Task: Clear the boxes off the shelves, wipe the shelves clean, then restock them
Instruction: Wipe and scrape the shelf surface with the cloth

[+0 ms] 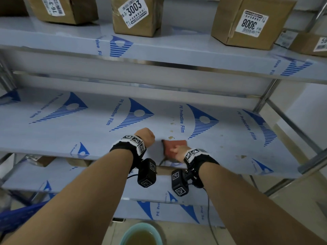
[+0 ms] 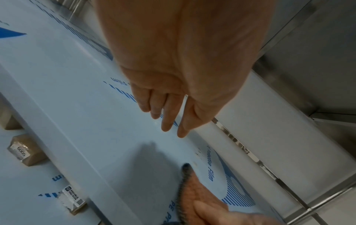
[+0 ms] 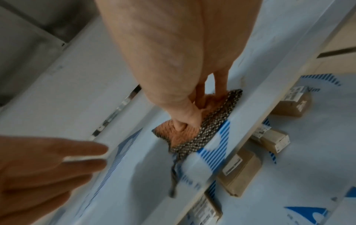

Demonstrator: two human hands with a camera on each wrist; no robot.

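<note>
Wiping step is proceeding. The right hand (image 1: 180, 150) is pressing and gripping a folded orange-red cloth (image 1: 174, 146) at centre frame on the cleared film-covered middle shelf (image 1: 88, 131). The left hand (image 1: 145, 136) is hovering alongside, fingers (image 2: 167, 121) released. Crumbs (image 1: 171, 137) just beyond the cloth appear to need the next stroke; brown cardboard boxes (image 1: 137, 16) are standing along the top of the frame.

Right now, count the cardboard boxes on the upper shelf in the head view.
4: the far-left box, the 3003 box mid-shelf, the 3008 box right of it, a cropped box at the right edge. Others may be hidden.
</note>
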